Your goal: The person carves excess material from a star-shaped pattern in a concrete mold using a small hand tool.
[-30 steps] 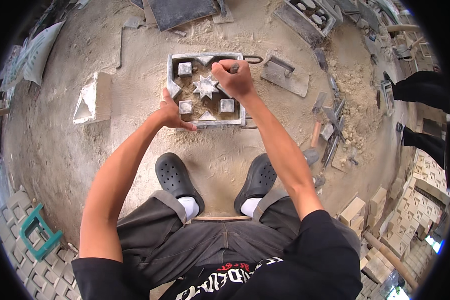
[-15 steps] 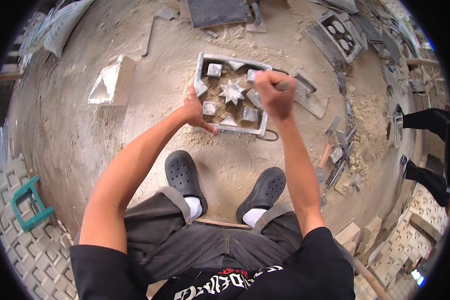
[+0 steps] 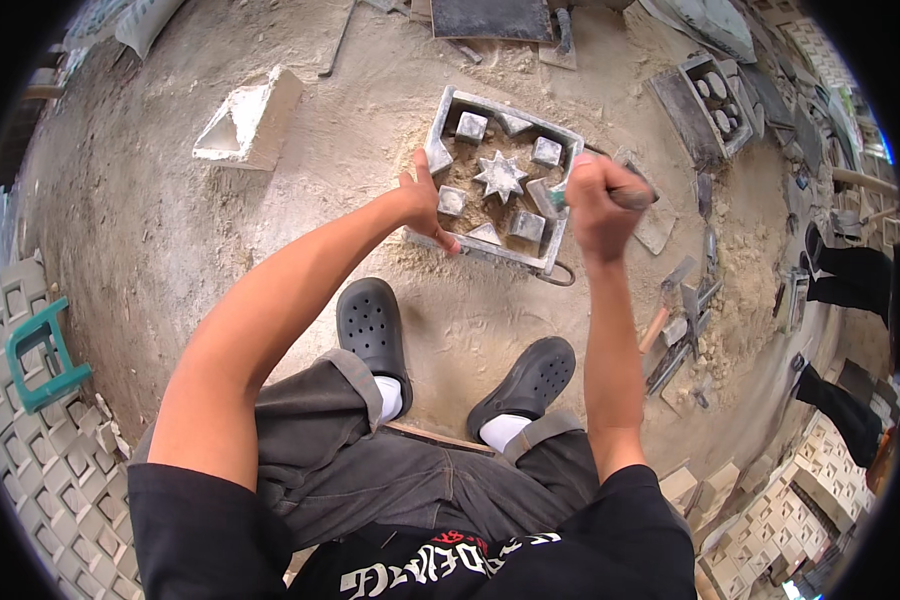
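A grey rectangular mould (image 3: pixel 510 98) lies on the dusty ground in front of me. Inside it are a star-shaped block (image 3: pixel 500 177), several small square blocks (image 3: pixel 472 127) and triangular pieces along the walls. My left hand (image 3: pixel 426 208) grips the mould's near left corner, fingers along the left wall and thumb at the near wall. Above the right wall, my right hand (image 3: pixel 606 205) is closed round the wooden handle of a brush (image 3: pixel 542 197). Its pale end and greenish band reach inside the mould, partly hidden by the hand. Wire handles (image 3: pixel 562 276) stick out at the mould's right side.
A whitish hollow block (image 3: pixel 255 118) stands to the left. Hand tools (image 3: pixel 677 310) lie in loose sand at right, below a tray of rounded pieces (image 3: pixel 715 105). A green stool (image 3: pixel 48 355) is at far left. Another person's legs (image 3: pixel 850 280) show at far right.
My view has shifted, so the scene sits farther right and higher. My right hand has moved right and slightly nearer over the mould, uncovering its far right block. The left hand keeps its hold.
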The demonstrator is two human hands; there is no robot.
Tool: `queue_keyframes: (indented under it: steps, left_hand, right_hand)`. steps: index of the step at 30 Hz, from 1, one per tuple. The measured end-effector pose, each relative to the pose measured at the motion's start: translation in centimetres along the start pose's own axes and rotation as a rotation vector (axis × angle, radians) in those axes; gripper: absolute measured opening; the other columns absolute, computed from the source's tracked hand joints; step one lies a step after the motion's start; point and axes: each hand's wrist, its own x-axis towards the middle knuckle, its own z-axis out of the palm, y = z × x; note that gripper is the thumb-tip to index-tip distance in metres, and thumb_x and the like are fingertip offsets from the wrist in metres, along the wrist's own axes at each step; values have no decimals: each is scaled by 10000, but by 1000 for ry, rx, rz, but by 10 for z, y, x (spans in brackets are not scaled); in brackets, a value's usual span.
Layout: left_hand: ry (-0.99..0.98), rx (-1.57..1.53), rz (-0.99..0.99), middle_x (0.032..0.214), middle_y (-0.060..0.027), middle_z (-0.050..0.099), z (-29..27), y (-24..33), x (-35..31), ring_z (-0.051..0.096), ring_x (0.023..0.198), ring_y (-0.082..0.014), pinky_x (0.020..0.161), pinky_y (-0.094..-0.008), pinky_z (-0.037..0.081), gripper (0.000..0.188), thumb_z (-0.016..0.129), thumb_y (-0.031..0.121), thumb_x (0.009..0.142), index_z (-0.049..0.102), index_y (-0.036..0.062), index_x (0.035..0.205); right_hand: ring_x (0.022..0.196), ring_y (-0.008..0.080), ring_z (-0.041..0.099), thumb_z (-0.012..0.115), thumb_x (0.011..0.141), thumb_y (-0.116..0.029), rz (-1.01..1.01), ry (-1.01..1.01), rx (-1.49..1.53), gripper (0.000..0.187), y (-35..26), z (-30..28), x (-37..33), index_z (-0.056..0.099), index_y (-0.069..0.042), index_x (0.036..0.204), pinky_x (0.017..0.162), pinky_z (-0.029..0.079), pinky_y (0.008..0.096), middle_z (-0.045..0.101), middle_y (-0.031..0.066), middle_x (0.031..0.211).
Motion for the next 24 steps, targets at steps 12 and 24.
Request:
queue_keyframes:
  steps: [12, 24]
  left_hand:
    - [48, -59, -6, 1353, -395, 252, 7, -2, 4, 383, 1244, -453, 1072, -371, 320, 1674, 883, 591, 361, -304, -72, 1337]
    - [-1, -109, -37, 1456, -362, 95, 6, 4, 1, 331, 1306, -434, 1098, -373, 291, 1665, 901, 546, 381, -351, 10, 1339]
  right_hand:
    - [480, 20, 311, 571, 836, -61, 29, 51, 42, 375, 1, 4, 3, 393, -26, 508, 420, 235, 233, 359, -65, 497]
    - [480, 29, 308, 575, 823, -43, -141, 41, -10, 340, 24, 0, 1, 384, -21, 543, 416, 234, 246, 351, -77, 509]
